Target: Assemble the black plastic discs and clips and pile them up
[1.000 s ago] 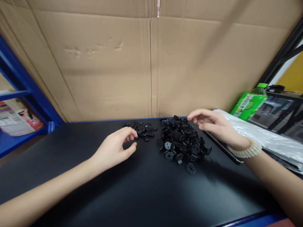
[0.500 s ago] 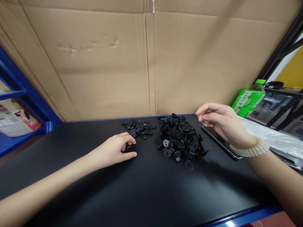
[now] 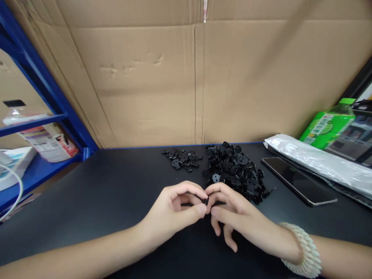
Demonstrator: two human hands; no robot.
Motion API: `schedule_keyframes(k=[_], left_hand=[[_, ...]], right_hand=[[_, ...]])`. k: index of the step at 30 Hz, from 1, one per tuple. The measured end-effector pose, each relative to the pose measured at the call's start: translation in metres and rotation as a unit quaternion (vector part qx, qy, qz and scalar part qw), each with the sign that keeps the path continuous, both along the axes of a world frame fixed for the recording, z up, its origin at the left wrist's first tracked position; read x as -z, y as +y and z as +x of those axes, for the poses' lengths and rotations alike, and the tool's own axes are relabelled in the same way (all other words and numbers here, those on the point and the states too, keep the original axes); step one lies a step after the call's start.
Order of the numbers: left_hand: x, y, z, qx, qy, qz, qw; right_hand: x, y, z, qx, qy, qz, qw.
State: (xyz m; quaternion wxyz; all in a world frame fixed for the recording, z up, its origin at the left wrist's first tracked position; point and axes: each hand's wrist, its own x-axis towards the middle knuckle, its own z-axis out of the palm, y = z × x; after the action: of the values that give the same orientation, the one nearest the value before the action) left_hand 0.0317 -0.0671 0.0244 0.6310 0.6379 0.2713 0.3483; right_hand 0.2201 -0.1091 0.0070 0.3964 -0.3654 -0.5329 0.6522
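My left hand (image 3: 181, 209) pinches a small black plastic part (image 3: 206, 201) between thumb and fingertips, above the near side of the black table. Meeting it from the other side, my right hand (image 3: 234, 213) closes its thumb and first fingers at the same part, while its lower fingers hang loose. The fingertips cover most of the part, so its shape is hidden. Just beyond the hands lies a large heap of black plastic parts (image 3: 240, 166), many of them round discs with holes. A smaller pile of similar black parts (image 3: 183, 158) sits to its left.
On the right, a phone (image 3: 299, 180) lies beside a silvery plastic package (image 3: 319, 157). A green-capped bottle (image 3: 327, 126) leans behind them. Cardboard (image 3: 145, 85) walls off the table's back edge. At left, a blue rack (image 3: 78, 131) holds another bottle (image 3: 48, 141).
Both hands have come together at the middle front: the left moved right from beside the small pile, the right came left and down from above the phone. The camera view shifted too.
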Motion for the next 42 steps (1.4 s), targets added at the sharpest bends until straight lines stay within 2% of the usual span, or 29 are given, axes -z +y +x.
schedule_keyframes(k=[3, 6, 8, 11, 15, 17, 20, 24, 28, 33, 35, 42], left_hand=[[0.002, -0.007, 0.001, 0.01, -0.024, -0.104, 0.994], [0.005, -0.009, 0.002, 0.008, -0.029, -0.122, 0.992], [0.006, -0.009, 0.001, 0.009, -0.044, -0.08, 0.996], [0.005, -0.007, 0.0, -0.004, -0.059, 0.06, 0.996], [0.001, -0.008, -0.001, -0.028, -0.017, 0.223, 0.974], [0.001, -0.008, -0.001, -0.033, 0.005, 0.268, 0.963], [0.003, -0.008, 0.0, -0.037, 0.027, 0.298, 0.953], [0.006, -0.008, 0.002, -0.027, 0.049, 0.312, 0.949], [0.007, -0.007, 0.003, -0.018, 0.051, 0.309, 0.95], [0.01, -0.005, 0.003, 0.018, 0.024, 0.149, 0.988], [0.011, -0.004, 0.004, 0.026, 0.013, 0.128, 0.991], [0.013, -0.008, 0.012, 0.017, 0.034, 0.21, 0.977]], right_hand=[[0.002, 0.002, 0.0, -0.038, 0.019, -0.009, 0.999], [0.004, 0.002, 0.0, -0.055, 0.052, -0.026, 0.997], [0.005, 0.003, 0.0, -0.065, 0.085, -0.05, 0.993], [0.006, 0.004, 0.001, -0.08, 0.116, -0.095, 0.985], [0.004, 0.005, 0.002, -0.089, 0.115, -0.118, 0.982], [0.002, 0.004, 0.003, -0.097, 0.109, -0.12, 0.982], [-0.003, 0.002, 0.004, -0.109, 0.103, -0.103, 0.983], [-0.006, 0.003, 0.002, -0.117, 0.089, -0.095, 0.985], [-0.003, 0.006, 0.0, -0.131, 0.081, -0.107, 0.982], [0.004, 0.01, 0.001, -0.175, 0.107, -0.12, 0.971], [0.005, 0.01, 0.0, -0.172, 0.099, -0.124, 0.972], [0.004, 0.008, -0.004, -0.18, 0.058, -0.111, 0.976]])
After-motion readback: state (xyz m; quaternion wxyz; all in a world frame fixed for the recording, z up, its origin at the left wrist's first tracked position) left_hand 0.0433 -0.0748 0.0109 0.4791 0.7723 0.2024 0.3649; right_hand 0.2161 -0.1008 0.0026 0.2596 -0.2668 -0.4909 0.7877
